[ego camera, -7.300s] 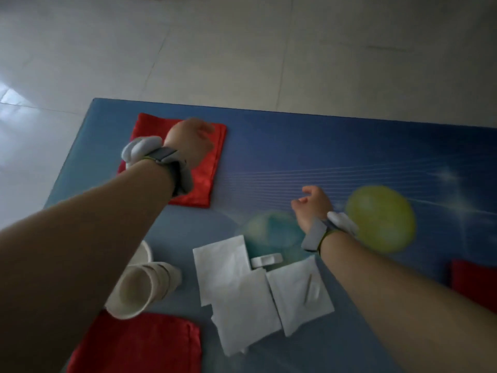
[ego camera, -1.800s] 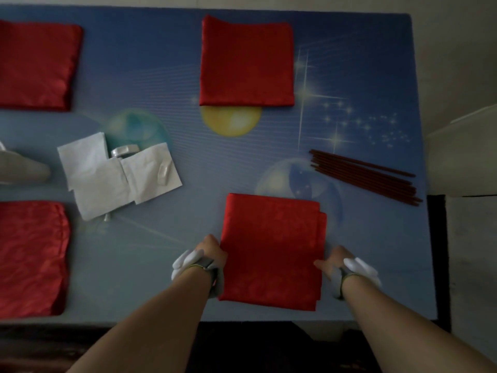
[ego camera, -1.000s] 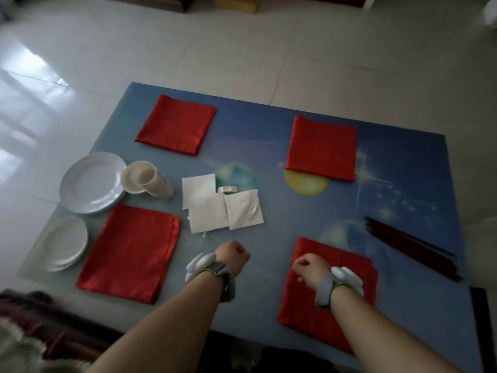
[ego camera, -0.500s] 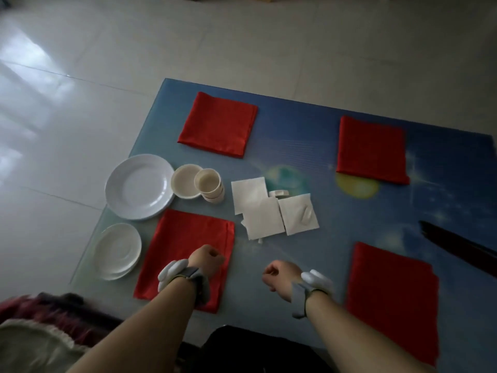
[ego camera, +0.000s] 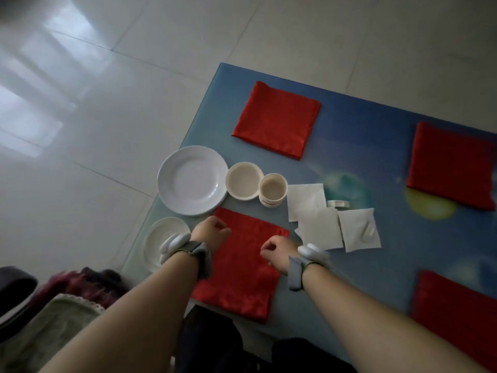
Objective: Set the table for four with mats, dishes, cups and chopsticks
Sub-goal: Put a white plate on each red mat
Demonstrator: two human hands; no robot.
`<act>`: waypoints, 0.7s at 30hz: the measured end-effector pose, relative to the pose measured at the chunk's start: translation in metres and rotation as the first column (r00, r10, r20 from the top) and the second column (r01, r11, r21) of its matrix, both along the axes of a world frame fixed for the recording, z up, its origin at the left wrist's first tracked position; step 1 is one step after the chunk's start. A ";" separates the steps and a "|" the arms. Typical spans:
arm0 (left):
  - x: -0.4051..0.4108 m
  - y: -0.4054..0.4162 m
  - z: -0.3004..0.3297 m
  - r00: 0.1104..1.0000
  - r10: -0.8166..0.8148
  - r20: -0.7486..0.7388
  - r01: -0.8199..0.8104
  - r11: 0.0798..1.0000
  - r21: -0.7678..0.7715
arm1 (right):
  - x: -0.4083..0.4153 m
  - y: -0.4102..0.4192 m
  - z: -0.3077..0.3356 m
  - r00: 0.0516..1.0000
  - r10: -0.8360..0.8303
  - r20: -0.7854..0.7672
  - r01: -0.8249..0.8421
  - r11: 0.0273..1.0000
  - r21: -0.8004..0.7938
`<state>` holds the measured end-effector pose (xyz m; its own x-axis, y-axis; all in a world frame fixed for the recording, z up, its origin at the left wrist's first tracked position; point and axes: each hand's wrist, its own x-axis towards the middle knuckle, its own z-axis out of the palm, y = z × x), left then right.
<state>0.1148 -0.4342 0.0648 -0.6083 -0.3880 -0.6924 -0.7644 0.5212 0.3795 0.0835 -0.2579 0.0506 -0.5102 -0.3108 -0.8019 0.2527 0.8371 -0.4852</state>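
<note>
Left hand and right hand hover clenched, empty, over the nearest red mat. Large white plate lies just beyond that mat

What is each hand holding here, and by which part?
Nothing. The left hand and right hand are loosely fisted above the near red mat, gripping no part of it.

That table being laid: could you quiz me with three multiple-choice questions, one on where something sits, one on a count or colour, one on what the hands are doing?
1. The large white plate lies:
A. on a mat
B. on the bare table, near its left edge
C. on the napkins

2. Red mats in view:
A. two
B. four
C. six

3. Both hands are:
A. curled, holding nothing
B. gripping cups
C. flat on plates

Answers:
1 B, it rests beside the nearest mat.
2 B, four show.
3 A, the left hand and right hand hold nothing.
</note>
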 end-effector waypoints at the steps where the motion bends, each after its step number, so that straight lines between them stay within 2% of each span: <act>1: -0.006 -0.020 -0.008 1.000 0.012 0.010 -0.012 1.000 0.016 | -0.003 -0.021 -0.007 1.000 -0.016 0.006 0.016 1.000 0.007; 6: -0.022 -0.102 -0.038 0.994 0.086 0.073 -0.091 0.993 0.078 | -0.007 -0.090 -0.032 0.982 -0.177 0.062 0.175 0.984 0.045; 8: -0.030 -0.146 -0.059 0.986 0.136 0.101 -0.141 0.989 0.040 | -0.010 -0.125 -0.056 0.956 -0.265 0.122 0.259 0.964 0.059; 12: -0.054 -0.198 -0.090 0.935 0.343 0.085 -0.334 0.937 -0.106 | -0.025 -0.169 -0.091 0.880 -0.472 0.061 0.465 0.880 0.094; 14: -0.064 -0.211 -0.102 0.922 0.378 0.080 -0.365 0.920 -0.140 | -0.037 -0.180 -0.099 0.839 -0.543 0.042 0.537 0.837 0.105; 18: -0.078 -0.225 -0.134 0.928 0.361 0.094 -0.354 0.932 -0.081 | -0.055 -0.199 -0.133 0.816 -0.578 0.024 0.562 0.803 0.199; 21: -0.078 -0.231 -0.148 0.917 0.391 0.083 -0.392 0.920 -0.004 | -0.063 -0.206 -0.143 0.748 -0.656 0.098 0.629 0.749 0.210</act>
